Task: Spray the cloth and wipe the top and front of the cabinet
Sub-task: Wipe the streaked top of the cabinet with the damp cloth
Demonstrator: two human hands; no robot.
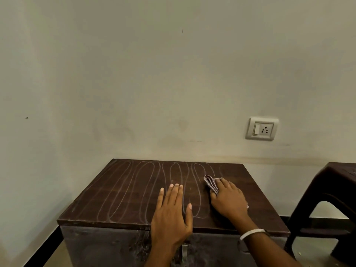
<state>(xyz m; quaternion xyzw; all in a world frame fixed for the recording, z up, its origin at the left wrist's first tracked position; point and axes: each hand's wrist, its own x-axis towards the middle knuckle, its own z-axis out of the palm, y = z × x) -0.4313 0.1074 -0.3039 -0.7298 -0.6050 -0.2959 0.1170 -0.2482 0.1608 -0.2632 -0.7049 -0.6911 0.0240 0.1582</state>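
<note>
A low dark brown cabinet (119, 197) stands against the wall, its top marked with long looping streaks. My right hand (228, 199) presses a folded checked cloth (211, 184) onto the right part of the top; most of the cloth is hidden under the fingers. My left hand (172, 211) lies flat on the top near the front edge, fingers spread, holding nothing. The cabinet's front (100, 247) is dusty, with a metal handle (184, 253) just below my left wrist. No spray bottle is in view.
A dark plastic stool (331, 191) stands right of the cabinet. A wall socket with a switch (262, 129) is on the wall above the cabinet's right end. A black skirting strip (41, 249) runs along the floor at the left.
</note>
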